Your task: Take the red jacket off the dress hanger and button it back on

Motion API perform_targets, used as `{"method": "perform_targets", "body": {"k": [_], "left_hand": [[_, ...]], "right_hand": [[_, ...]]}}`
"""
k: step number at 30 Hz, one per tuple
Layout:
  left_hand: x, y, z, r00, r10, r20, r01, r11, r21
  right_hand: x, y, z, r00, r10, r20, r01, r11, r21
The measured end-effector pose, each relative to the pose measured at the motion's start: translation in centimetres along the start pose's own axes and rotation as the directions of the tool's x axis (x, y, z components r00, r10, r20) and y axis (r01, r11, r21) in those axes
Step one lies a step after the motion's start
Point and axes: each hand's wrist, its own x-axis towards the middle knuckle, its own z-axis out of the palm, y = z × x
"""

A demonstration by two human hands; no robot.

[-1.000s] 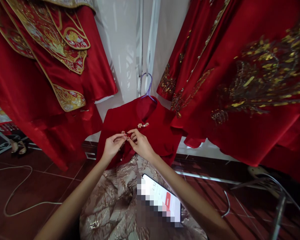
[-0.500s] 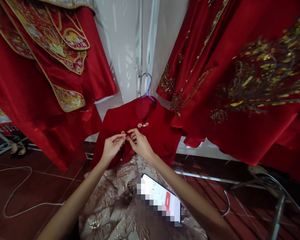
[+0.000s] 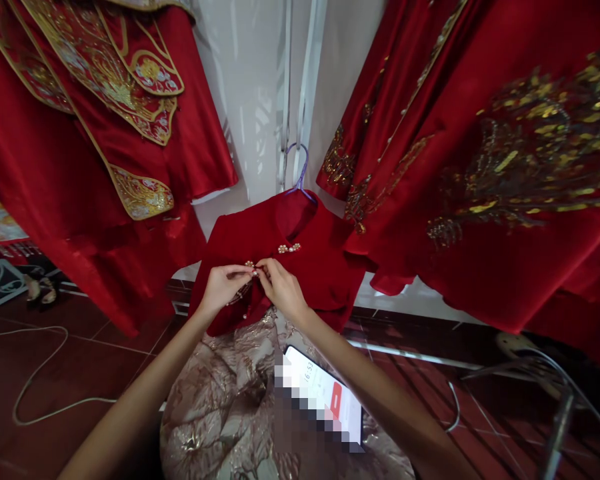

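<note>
A red velvet jacket on a purple hanger lies over my lap. My left hand and my right hand meet at its front, thumbs and fingertips pinched together around a beaded pearl clasp. The fingertips hide part of this clasp. Higher up, near the collar, a second pearl clasp joins the two front edges. A loose string of pearl beads hangs below my left fingers. One small pearl shows lower on the jacket front.
Red embroidered gowns hang on the left and right. A lit phone rests on the shiny patterned fabric over my lap. Metal chair legs stand at right; a white cable and shoes are on the floor at left.
My left hand has flattened and its fingers have drawn closer to the right fingertips at the clasp. The view has shifted slightly; the jacket stays in place.
</note>
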Motion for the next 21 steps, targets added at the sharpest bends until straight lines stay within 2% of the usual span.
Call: {"method": "perform_targets", "body": {"k": [3,6,8,10,12,13,14,16,19,21], "left_hand": [[0.0,-0.6,-0.1,0.997,-0.053,0.050,0.059,0.991,-0.124],[-0.9,-2.1,-0.4,0.998,-0.068,-0.013,0.064,0.978,-0.197],[-1.8,-3.1,-0.7,0.998,-0.070,0.008,0.070,0.988,-0.139],[-2.7,-3.7,-1.1,0.980,-0.095,0.173,0.098,0.995,-0.011],[-3.4,-3.8,-1.4,0.921,-0.144,0.363,0.105,0.987,0.123],[-3.8,-3.7,-1.5,0.892,-0.165,0.422,0.097,0.979,0.177],[-4.1,-3.5,-1.5,0.875,-0.178,0.451,0.083,0.972,0.221],[-4.6,-3.0,-1.4,0.869,-0.173,0.463,0.041,0.959,0.281],[-5.1,-2.2,-1.0,0.859,-0.141,0.492,-0.027,0.948,0.318],[-5.2,-1.8,-0.6,0.846,-0.139,0.514,-0.033,0.950,0.310]], "right_hand": [[-0.1,0.4,-0.5,0.994,0.102,0.045,-0.108,0.980,0.170],[-1.4,0.7,-2.6,0.968,0.126,0.216,-0.205,0.894,0.398],[-2.9,0.9,-4.7,0.938,0.123,0.323,-0.270,0.843,0.466],[-4.6,1.3,-6.8,0.902,0.143,0.408,-0.343,0.811,0.474],[-6.0,2.0,-8.4,0.867,0.191,0.460,-0.409,0.799,0.441],[-6.4,2.4,-8.9,0.858,0.215,0.467,-0.425,0.806,0.411],[-6.8,2.7,-9.0,0.853,0.235,0.466,-0.432,0.819,0.377],[-7.1,3.5,-8.3,0.855,0.255,0.452,-0.415,0.859,0.300],[-7.5,4.3,-5.4,0.888,0.290,0.358,-0.365,0.916,0.165],[-7.9,4.8,-3.1,0.915,0.325,0.239,-0.363,0.921,0.138]]}}
